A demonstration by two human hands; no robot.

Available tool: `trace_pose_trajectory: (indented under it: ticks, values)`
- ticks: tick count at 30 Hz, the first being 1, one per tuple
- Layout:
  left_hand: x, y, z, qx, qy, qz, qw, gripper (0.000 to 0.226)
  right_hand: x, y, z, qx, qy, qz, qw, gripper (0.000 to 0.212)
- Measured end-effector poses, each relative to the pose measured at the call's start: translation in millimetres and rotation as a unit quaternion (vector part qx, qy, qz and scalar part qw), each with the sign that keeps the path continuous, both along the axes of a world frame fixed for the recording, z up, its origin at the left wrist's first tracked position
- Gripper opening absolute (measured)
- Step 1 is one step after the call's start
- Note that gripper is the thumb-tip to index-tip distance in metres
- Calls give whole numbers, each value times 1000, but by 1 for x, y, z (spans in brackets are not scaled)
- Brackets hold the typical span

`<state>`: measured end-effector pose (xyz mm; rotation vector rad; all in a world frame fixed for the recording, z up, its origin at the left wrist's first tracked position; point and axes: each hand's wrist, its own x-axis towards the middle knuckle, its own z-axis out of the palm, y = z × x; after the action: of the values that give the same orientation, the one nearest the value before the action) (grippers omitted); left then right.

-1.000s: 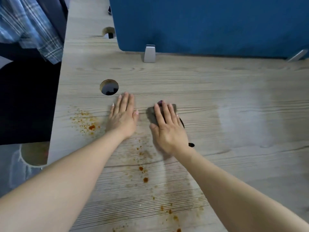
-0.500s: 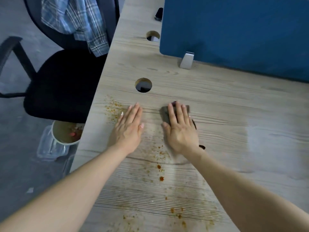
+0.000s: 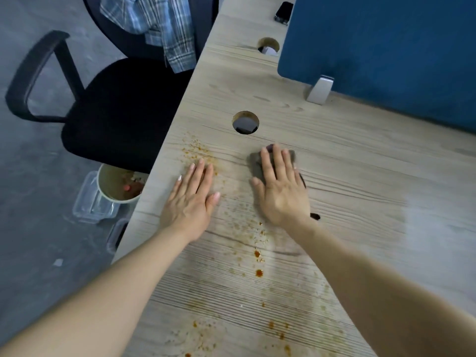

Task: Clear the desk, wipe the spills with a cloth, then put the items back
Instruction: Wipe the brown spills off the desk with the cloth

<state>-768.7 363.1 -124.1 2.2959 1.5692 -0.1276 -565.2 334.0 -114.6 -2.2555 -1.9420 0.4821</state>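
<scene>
My right hand [image 3: 282,190] lies flat on a small grey cloth [image 3: 256,163], pressing it onto the pale wooden desk [image 3: 360,176]. Only the cloth's far and left edges show past my fingers. My left hand [image 3: 192,199] rests palm down on the desk beside it, fingers apart, holding nothing. Orange-brown spill spots [image 3: 258,264] run down the desk between and below my hands. A second spill patch [image 3: 195,150] lies just beyond my left fingertips, near the desk's left edge.
A round cable hole [image 3: 245,122] sits beyond my hands, another cable hole [image 3: 268,46] farther back. A blue divider [image 3: 386,47] stands at the back right. Left of the desk are a black office chair [image 3: 121,106] with a plaid shirt [image 3: 159,27], a bowl [image 3: 118,184] and clear boxes [image 3: 90,204] on the floor.
The view has swung left, bringing the chair and the floor bowl into sight. Both hands stay flat on the desk, the right one still on the cloth.
</scene>
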Motion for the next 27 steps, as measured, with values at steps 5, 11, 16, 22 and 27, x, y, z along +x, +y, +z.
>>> trace_pose_trajectory:
  ticks: [5,11,16,22,27]
  values:
    - [0,-2,-2,20,-20,-3,1000,58,7,6,-2,-13,3,90,996,57]
    - [0,-3,-1,14,-17,-3,1000,59,22,36,-3,-13,2,-23,1000,59]
    - [0,-2,-1,12,-11,-2,1000,58,-4,-10,0,-13,7,102,995,58]
    - [-1,-2,-2,6,-13,-7,1000,59,39,36,-2,-24,5,-23,999,59]
    - [0,2,3,-27,-6,-4,1000,59,-14,-1,0,-10,4,59,998,59]
